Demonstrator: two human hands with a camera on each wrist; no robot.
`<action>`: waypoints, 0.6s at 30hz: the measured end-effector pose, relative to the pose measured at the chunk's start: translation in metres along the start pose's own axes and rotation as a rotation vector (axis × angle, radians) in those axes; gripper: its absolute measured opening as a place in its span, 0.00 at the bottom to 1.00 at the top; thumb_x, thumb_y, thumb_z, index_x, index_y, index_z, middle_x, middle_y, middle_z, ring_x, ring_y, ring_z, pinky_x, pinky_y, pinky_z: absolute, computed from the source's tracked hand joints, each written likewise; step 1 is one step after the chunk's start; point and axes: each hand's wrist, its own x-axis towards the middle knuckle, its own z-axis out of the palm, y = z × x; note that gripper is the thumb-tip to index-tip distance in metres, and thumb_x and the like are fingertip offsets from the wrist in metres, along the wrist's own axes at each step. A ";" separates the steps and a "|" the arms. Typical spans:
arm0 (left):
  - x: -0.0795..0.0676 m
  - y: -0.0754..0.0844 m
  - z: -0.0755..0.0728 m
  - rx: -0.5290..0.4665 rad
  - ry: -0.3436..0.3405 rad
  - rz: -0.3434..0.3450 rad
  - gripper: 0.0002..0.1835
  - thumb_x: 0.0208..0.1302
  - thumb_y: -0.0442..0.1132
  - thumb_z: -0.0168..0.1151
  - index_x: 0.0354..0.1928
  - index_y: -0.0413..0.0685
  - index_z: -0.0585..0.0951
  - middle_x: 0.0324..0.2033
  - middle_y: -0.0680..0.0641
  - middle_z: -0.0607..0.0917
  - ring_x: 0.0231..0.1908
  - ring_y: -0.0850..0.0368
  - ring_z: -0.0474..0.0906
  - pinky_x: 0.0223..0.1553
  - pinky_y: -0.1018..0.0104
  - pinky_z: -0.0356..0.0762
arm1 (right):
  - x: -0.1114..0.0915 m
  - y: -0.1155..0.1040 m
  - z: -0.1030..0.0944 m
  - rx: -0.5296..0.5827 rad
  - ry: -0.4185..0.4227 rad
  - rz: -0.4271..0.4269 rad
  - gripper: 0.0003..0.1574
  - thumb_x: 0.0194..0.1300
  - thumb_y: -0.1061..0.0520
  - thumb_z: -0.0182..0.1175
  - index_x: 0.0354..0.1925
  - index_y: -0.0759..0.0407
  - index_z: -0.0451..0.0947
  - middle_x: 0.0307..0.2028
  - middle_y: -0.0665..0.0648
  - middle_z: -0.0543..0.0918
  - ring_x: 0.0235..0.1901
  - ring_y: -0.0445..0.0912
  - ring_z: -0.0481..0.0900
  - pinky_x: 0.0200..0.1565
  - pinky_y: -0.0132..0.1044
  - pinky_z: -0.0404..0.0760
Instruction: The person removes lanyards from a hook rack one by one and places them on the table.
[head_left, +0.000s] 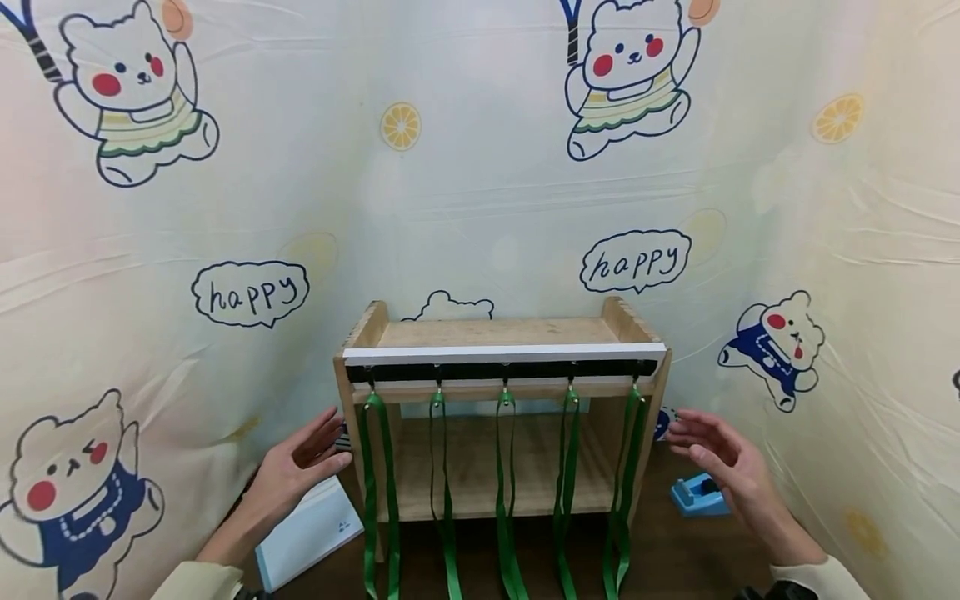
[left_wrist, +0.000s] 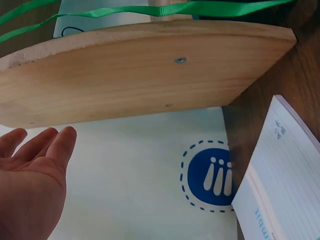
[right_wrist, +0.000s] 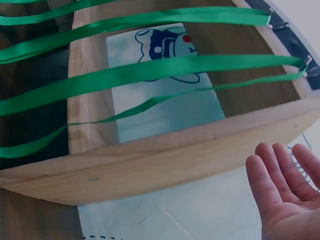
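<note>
A small wooden shelf [head_left: 495, 333] stands on the dark table, with a black strip [head_left: 472, 372] along its upper front edge. Several green ribbons [head_left: 506, 500] hang in loops from small hooks on that strip. To the shelf's left, my left hand [head_left: 296, 467] is held in the air, fingers loosely extended and holding nothing. My right hand [head_left: 727, 471] is raised on the other side, palm turned inward, also with nothing in it. In both wrist views a gap shows between the fingertips and the shelf's side panel [left_wrist: 135, 75].
A white and pale blue notepad [head_left: 311, 529] lies on the table below my left hand. Beside my right hand sits a blue tape dispenser [head_left: 697, 495]. A printed cloth [head_left: 480, 192] with cartoon bears hangs behind the shelf and around both sides.
</note>
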 end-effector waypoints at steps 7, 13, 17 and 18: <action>0.005 0.007 0.005 -0.032 0.009 -0.019 0.44 0.70 0.59 0.61 0.80 0.51 0.56 0.74 0.38 0.68 0.71 0.37 0.68 0.65 0.47 0.76 | 0.000 -0.012 0.010 -0.050 0.016 -0.020 0.25 0.75 0.70 0.48 0.67 0.70 0.66 0.55 0.44 0.85 0.53 0.36 0.85 0.52 0.25 0.82; 0.007 0.010 0.007 -0.063 0.027 -0.014 0.43 0.70 0.59 0.61 0.79 0.49 0.59 0.72 0.38 0.71 0.69 0.39 0.72 0.60 0.60 0.81 | 0.002 -0.018 0.016 -0.110 0.029 -0.022 0.25 0.74 0.70 0.50 0.66 0.73 0.65 0.56 0.43 0.85 0.54 0.35 0.84 0.53 0.24 0.81; 0.006 0.014 0.009 -0.064 0.040 -0.045 0.43 0.68 0.61 0.62 0.78 0.50 0.61 0.71 0.38 0.73 0.67 0.42 0.73 0.59 0.59 0.82 | 0.002 -0.021 0.020 -0.152 0.029 -0.027 0.25 0.74 0.69 0.51 0.67 0.73 0.66 0.57 0.41 0.85 0.55 0.35 0.84 0.54 0.23 0.80; 0.007 0.016 0.009 -0.066 0.043 -0.052 0.43 0.68 0.61 0.62 0.78 0.50 0.61 0.71 0.38 0.73 0.67 0.42 0.73 0.60 0.58 0.81 | 0.002 -0.022 0.021 -0.158 0.027 -0.030 0.25 0.74 0.69 0.51 0.67 0.73 0.66 0.57 0.41 0.85 0.55 0.35 0.83 0.54 0.23 0.80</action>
